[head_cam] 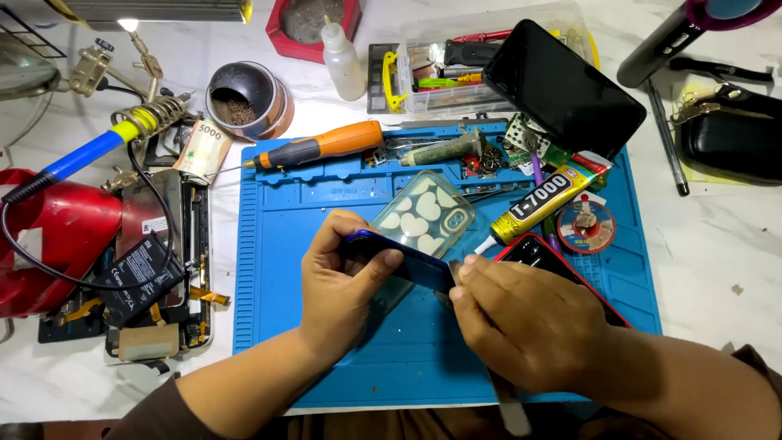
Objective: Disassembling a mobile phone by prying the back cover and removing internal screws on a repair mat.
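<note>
My left hand [342, 293] grips a dark blue phone [407, 261], held on edge above the blue work mat [277, 269]. My right hand [521, 318] pinches a thin metal tool [453, 273] against the phone's right end. The tool's far part is hidden under my fingers. A clear phone case with white hearts [425, 213] lies just behind the phone. A phone with a red rim [542, 254] lies partly under my right hand.
A yellow glue tube [542, 204], an orange-handled screwdriver [322, 148], a black phone leaning on a parts box [562, 88], a soldering iron [98, 147], a dismantled phone with a loose battery [142, 273], a white squeeze bottle [342, 61] and a black pouch [733, 134] surround the mat.
</note>
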